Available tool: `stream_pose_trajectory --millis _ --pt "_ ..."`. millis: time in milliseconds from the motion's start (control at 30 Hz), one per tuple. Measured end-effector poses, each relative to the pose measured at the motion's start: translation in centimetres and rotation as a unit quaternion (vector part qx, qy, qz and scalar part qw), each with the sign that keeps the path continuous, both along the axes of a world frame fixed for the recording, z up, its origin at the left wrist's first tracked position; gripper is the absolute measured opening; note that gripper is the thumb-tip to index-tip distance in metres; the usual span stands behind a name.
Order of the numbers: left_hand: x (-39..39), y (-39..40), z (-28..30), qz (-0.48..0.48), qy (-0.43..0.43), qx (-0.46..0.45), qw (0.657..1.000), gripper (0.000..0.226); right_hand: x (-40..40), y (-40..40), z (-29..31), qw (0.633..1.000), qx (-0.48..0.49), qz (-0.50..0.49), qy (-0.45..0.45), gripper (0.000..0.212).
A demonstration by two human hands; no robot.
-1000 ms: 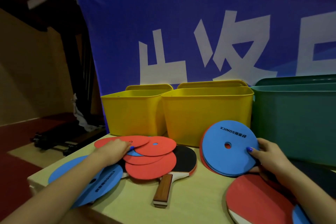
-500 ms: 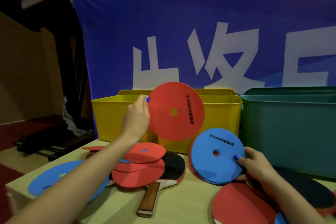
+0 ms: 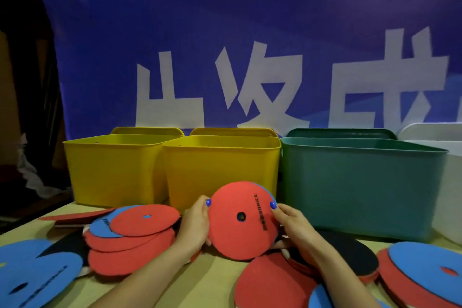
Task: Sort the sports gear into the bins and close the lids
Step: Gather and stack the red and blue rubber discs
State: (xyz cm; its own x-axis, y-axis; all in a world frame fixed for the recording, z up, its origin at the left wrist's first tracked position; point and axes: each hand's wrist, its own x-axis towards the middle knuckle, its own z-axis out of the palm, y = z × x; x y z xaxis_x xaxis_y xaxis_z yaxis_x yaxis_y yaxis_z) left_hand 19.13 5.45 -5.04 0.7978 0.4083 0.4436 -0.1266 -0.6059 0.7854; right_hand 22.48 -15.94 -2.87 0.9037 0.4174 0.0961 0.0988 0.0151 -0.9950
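We hold a stack of flat round foam discs (image 3: pixel 241 220) upright between both hands, its red face with a small centre hole and black lettering turned toward us and a blue disc edge peeping out behind at the upper right. Our left hand (image 3: pixel 196 226) curls round the stack's left edge and our right hand (image 3: pixel 291 224) pinches its right edge, thumb on the red face. The stack sits just in front of the middle yellow plastic bin (image 3: pixel 220 170), its lower edge close to the pale wooden tabletop (image 3: pixel 210 280).

Left of that bin stands a second yellow plastic bin (image 3: pixel 112 170), touching it; right of it stands a dark green plastic bin (image 3: pixel 357 182), and beyond that a white bin (image 3: pixel 450 182), partly cut off. All are open, lids standing behind them.

In front of the middle bin and to its left lies a loose pile of red and blue foam discs (image 3: pixel 130 240), with a large blue disc (image 3: pixel 32 272) farther left. To its front right lie a red-faced table tennis paddle (image 3: pixel 270 282), a black-faced paddle (image 3: pixel 350 255) and a blue-topped disc stack (image 3: pixel 430 275).
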Motion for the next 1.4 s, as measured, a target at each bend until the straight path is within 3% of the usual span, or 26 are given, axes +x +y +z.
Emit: stream_pose_trajectory --millis 67,167,300,433,500,567,733,833,933,1100,1167,1200,1300,1400 --pt "0.0 -0.2 0.6 -0.022 0.009 0.020 1.000 0.025 -0.1 -0.1 0.0 1.000 -0.004 0.017 -0.012 0.018" --pt "-0.3 0.7 1.2 -0.022 0.017 0.037 0.999 0.020 0.2 -0.1 -0.3 0.999 -0.019 0.009 -0.031 0.032" --pt "-2.3 4.1 1.7 0.020 0.059 0.164 0.985 0.025 0.3 0.1 -0.5 0.999 -0.022 -0.011 -0.045 0.034" --pt "-4.7 8.7 1.7 0.058 0.171 0.300 0.937 0.030 0.4 0.2 -0.5 0.998 -0.021 -0.019 -0.050 0.034" --pt "-5.8 10.4 1.8 0.090 0.236 0.340 0.906 0.050 0.5 0.4 -0.6 0.998 -0.021 -0.020 -0.051 0.034" --pt "-6.4 11.6 1.7 0.096 0.260 0.339 0.899 0.063 0.6 0.4 -0.7 0.998 -0.026 -0.022 -0.054 0.034" --pt "-6.5 10.9 2.4 0.086 0.262 0.443 0.853 0.038 0.7 0.4 -0.8 0.999 -0.014 -0.014 -0.046 0.033" --pt "-6.3 9.4 3.4 0.135 0.238 0.471 0.838 0.030 0.5 0.4 -0.7 0.999 -0.008 -0.008 -0.042 0.033" --pt "-5.9 8.4 4.6 0.196 0.188 0.532 0.802 0.017 0.4 0.5 -0.7 0.999 -0.013 -0.005 -0.044 0.033" --pt "-5.4 7.7 6.8 0.173 0.000 0.599 0.782 0.033 0.5 0.3 -0.8 0.999 -0.023 -0.010 -0.046 0.034" --pt "-5.1 7.4 8.0 0.179 -0.062 0.614 0.767 0.016 0.6 0.2 -0.9 0.999 -0.024 -0.008 -0.044 0.034" --pt "-4.9 7.2 8.6 0.175 -0.095 0.609 0.768 0.006 0.7 0.2 -1.0 0.999 -0.021 -0.006 -0.042 0.035" --pt "-5.0 5.2 10.4 0.171 -0.157 0.548 0.804 0.026 0.9 0.2 -1.1 0.999 -0.013 -0.004 -0.037 0.035" --pt "-5.1 2.6 11.1 0.169 -0.198 0.448 0.855 0.019 0.7 0.1 -0.9 1.000 0.004 0.009 -0.030 0.034"
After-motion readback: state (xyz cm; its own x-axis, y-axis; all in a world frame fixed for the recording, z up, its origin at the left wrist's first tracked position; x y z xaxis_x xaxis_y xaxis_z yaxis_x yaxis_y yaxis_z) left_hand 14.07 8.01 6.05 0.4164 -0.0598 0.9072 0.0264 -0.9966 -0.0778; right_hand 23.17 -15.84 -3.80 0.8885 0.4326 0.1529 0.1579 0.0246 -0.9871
